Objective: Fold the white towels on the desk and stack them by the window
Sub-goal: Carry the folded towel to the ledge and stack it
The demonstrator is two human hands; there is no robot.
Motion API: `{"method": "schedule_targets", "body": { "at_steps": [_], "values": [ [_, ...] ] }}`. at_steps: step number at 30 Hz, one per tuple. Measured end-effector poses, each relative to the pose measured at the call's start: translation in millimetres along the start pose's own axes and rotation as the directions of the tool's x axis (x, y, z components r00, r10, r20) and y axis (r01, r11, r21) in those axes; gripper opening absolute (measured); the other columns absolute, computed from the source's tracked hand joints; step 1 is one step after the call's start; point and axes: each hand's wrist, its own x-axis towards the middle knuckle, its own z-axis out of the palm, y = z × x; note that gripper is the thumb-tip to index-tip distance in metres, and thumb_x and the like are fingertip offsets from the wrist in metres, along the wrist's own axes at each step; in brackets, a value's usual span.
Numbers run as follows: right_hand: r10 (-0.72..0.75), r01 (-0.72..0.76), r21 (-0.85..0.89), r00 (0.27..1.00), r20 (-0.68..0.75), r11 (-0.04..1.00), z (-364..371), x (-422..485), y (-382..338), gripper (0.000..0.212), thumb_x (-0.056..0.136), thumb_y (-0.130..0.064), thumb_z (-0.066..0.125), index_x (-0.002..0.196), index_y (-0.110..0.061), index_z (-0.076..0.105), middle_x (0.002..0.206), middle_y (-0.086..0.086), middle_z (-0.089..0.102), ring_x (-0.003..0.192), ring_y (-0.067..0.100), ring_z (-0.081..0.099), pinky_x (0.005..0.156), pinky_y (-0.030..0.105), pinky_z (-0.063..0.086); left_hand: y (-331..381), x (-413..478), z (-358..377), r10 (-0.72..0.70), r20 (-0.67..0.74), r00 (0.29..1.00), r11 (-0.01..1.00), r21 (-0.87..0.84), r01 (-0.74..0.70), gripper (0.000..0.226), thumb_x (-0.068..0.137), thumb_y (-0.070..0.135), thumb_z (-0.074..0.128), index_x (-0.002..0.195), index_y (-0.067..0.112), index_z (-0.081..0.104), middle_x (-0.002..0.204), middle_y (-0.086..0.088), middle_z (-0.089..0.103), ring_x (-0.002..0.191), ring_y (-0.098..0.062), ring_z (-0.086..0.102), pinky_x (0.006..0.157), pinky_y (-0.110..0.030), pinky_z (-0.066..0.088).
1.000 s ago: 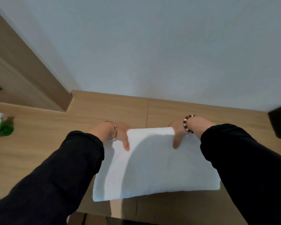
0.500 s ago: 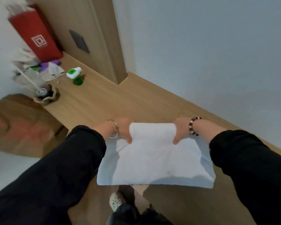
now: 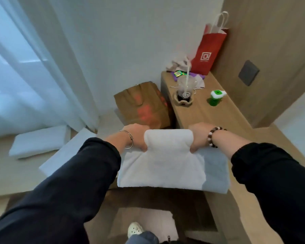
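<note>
I see both hands curled tight on one white towel (image 3: 165, 166). My left hand (image 3: 137, 136) grips its far left corner and my right hand (image 3: 199, 136) grips its far right corner, thumbs tucked under the fold. The hands are apart, with the towel's rolled far edge stretched between them.

The towel is folded into a thick rectangle, smooth on top, and hangs in the air off the near left end of the desk (image 3: 201, 111), above the floor.

Two more folded white towels lie low on the left, by the curtain (image 3: 25, 85). One is a flat pad (image 3: 39, 141); the other (image 3: 67, 155) is blurred and partly behind my left sleeve.

On the far desk I count one red bag (image 3: 208, 51), one cup with a straw (image 3: 185, 90) and one green object (image 3: 216, 97). One brown paper bag (image 3: 143, 106) stands on the floor beside the desk.
</note>
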Motion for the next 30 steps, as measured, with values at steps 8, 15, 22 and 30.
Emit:
{"method": "schedule_targets", "body": {
  "at_steps": [8,15,22,30],
  "values": [
    [-0.279,0.283,-0.143,0.959,0.046,0.948,-48.0,154.2,-231.9,0.051,0.043,-0.052,0.073,0.085,-0.028,0.055,0.083,-0.008,0.06,0.071,0.013,0.057,0.056,0.027,0.048,-234.2,-88.4,25.6,-0.337,-0.001,0.941,0.916,-0.231,0.328,0.049,0.052,0.043,0.075,0.093,0.032,0.05,0.086,0.006,0.062,0.078,-0.019,0.057,0.053,-0.024,0.036],
    [-0.496,0.518,-0.238,0.855,0.15,0.822,-40.0,230.2,-396.3,0.047,0.057,-0.05,0.078,0.087,-0.029,0.049,0.101,0.0,0.061,0.082,0.021,0.055,0.061,0.027,0.04,-362.7,-160.7,71.7,-0.554,0.142,0.82,0.752,-0.337,0.566,0.058,0.056,0.042,0.08,0.106,0.027,0.055,0.105,0.0,0.065,0.097,-0.025,0.06,0.074,-0.03,0.048],
    [-0.55,0.598,-0.272,0.801,0.235,0.754,-19.1,314.7,-502.5,0.06,0.06,-0.052,0.077,0.104,-0.022,0.049,0.108,0.004,0.061,0.096,0.027,0.059,0.07,0.03,0.044,-467.4,-177.3,100.2,-0.628,0.233,0.742,0.665,-0.334,0.668,0.054,0.056,0.041,0.077,0.104,0.031,0.054,0.106,-0.001,0.065,0.097,-0.025,0.062,0.067,-0.028,0.044],
    [-0.613,0.679,-0.263,0.733,0.294,0.686,-35.9,416.7,-608.4,0.051,0.056,-0.053,0.071,0.09,-0.029,0.042,0.098,-0.002,0.061,0.076,0.021,0.052,0.059,0.029,0.041,-584.2,-172.5,104.5,-0.69,0.295,0.661,0.561,-0.36,0.746,0.041,0.059,0.043,0.07,0.09,0.033,0.046,0.103,0.001,0.064,0.095,-0.025,0.062,0.066,-0.029,0.041]
  ]
}}
